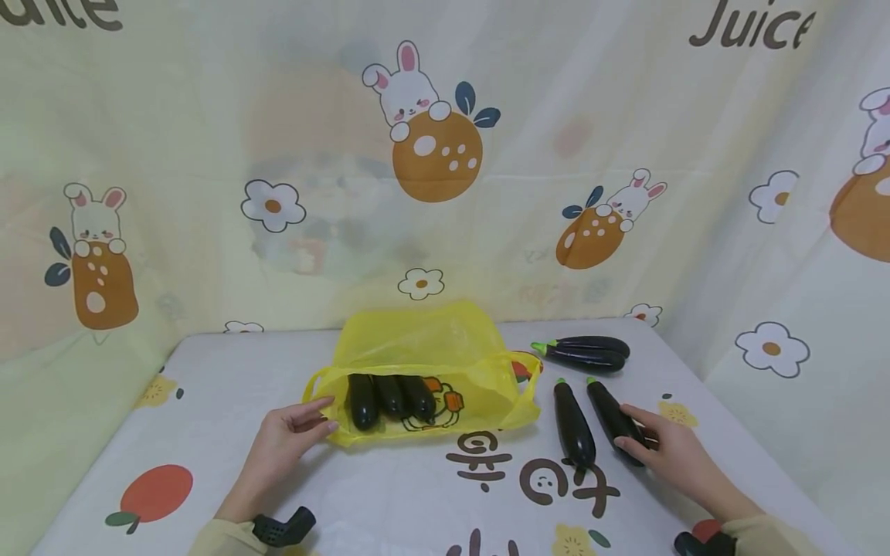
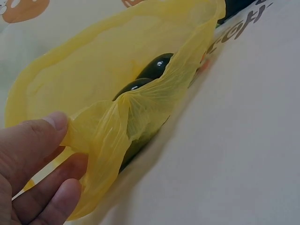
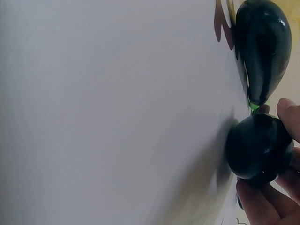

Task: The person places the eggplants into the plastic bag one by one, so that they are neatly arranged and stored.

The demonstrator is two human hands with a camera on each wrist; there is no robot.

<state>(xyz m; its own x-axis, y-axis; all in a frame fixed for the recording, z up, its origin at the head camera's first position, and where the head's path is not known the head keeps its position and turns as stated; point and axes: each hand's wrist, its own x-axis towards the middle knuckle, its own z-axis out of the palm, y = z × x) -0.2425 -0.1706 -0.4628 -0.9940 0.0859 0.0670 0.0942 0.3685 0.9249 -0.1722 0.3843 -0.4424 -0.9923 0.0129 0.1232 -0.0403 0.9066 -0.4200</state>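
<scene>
A: ok so what's the right hand (image 1: 667,455) doing?

B: Thumb and fingers are curled around the gripped eggplant (image 1: 612,417), over on the right side of the table (image 1: 389,494). Green end points toward the patterned backdrop (image 1: 334,100). Honestly can't tell if it's lifted at all.

A: and the left hand (image 1: 295,436)?

B: Pinching the left edge of the yellow bag (image 1: 417,340), thumb on one side of the plastic, fingers on the other.

A: anything in there?

B: Yep, three eggplants (image 1: 391,400) side by side, rounded ends showing at the mouth.

A: any loose ones?

B: The neighbouring eggplant (image 1: 575,425) lies just left of the gripped one, and a pair of eggplants (image 1: 584,357) lies farther back, right of the bag, green ends toward it.
</scene>
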